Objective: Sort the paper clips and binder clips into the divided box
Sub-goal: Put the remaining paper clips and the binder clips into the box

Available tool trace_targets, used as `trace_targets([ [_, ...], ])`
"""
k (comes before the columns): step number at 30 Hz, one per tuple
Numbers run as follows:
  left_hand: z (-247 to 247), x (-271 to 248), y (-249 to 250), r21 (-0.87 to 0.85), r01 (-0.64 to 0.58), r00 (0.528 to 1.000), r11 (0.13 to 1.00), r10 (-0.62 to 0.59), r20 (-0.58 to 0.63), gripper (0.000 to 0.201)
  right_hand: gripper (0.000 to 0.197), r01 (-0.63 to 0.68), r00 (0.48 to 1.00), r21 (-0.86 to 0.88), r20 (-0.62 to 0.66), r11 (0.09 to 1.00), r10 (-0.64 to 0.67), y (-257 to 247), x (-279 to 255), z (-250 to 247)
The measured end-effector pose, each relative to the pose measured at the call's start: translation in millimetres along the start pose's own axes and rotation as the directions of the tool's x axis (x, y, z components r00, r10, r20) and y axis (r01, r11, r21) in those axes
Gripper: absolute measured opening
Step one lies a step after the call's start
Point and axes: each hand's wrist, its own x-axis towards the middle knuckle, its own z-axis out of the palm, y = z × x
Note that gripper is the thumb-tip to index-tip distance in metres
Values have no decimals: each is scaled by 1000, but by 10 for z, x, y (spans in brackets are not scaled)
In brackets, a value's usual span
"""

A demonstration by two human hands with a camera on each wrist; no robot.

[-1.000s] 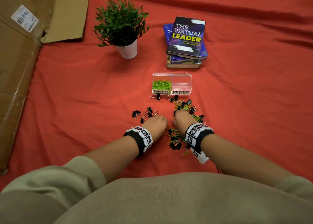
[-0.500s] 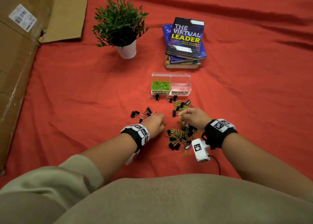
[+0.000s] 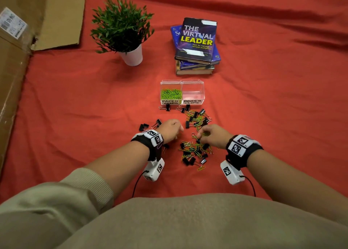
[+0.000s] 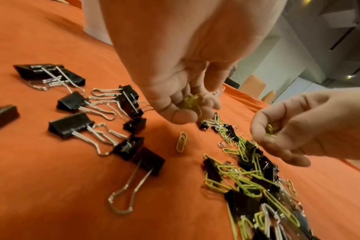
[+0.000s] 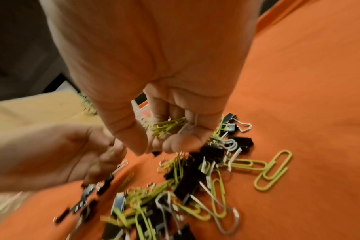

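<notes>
A clear divided box (image 3: 202, 90) stands on the red cloth; its left half holds green paper clips (image 3: 171, 94), its right half looks bare. A mixed pile of green paper clips and black binder clips (image 3: 195, 149) lies in front of it. My left hand (image 3: 171, 129) hovers left of the pile, its curled fingers holding a few green paper clips (image 4: 192, 101). My right hand (image 3: 211, 134) hangs over the pile and holds several green paper clips (image 5: 167, 125) in curled fingers. A small group of binder clips (image 4: 78, 104) lies apart at the left.
A potted plant (image 3: 124, 30) and a stack of books (image 3: 196, 45) stand behind the box. Flattened cardboard (image 3: 17, 60) runs along the left edge. One paper clip (image 4: 181, 144) lies alone between the groups.
Both hands have lifted off the cloth. My right hand swung out to the right side of the pile and now holds paper clips; my left hand rose with clips in it.
</notes>
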Motion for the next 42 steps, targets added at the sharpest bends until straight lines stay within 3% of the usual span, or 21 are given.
trace_targets([
  [5, 34, -6, -79, 450, 23, 992, 893, 34, -119, 11, 30, 141, 989, -363, 80, 921, -120, -26, -1, 173],
  [10, 87, -28, -150, 608, 38, 990, 793, 54, -132, 26, 19, 202, 979, -508, 91, 837, -181, -5, 37, 279],
  [13, 130, -47, -171, 672, 16, 991, 740, 79, -110, 27, 17, 192, 981, -501, 89, 844, -171, 4, 48, 301],
  [17, 141, -54, -150, 743, 19, 995, 669, 58, -77, 22, 14, 97, 994, -254, -26, 962, -107, -76, 50, 217],
  [19, 129, -58, -160, 733, 27, 997, 680, 35, -69, 24, 11, 56, 996, -80, -68, 995, -62, -152, 96, 115],
  [24, 81, -77, -242, 616, -22, 997, 787, 64, -46, 27, 20, 29, 998, 310, -62, 950, -10, -539, 337, -206],
  [27, 6, -81, -257, 522, -55, 992, 851, 105, -68, 21, 22, 72, 990, 384, -137, 921, -21, -886, 545, -377],
  [31, -154, -57, -224, 407, -34, 990, 913, 88, -114, 16, 9, 102, 954, 68, -291, 993, -78, -1231, 932, -442],
  [33, -253, -30, -203, 385, -30, 988, 922, 86, -128, 17, 13, 69, 943, -101, -317, 992, -98, -1332, 1065, -400],
  [37, -488, 41, -93, 369, -53, 981, 928, 117, -154, 20, 26, 82, 966, -338, -205, 938, -159, -1387, 1212, -276],
  [39, -624, 108, 20, 382, -73, 972, 921, 152, -180, 20, 33, 98, 975, -376, -148, 922, -164, -1365, 1224, -249],
  [42, -806, 263, 237, 439, -117, 948, 891, 232, -218, 21, 42, 151, 961, -375, -162, 915, -225, -1318, 1160, -321],
])
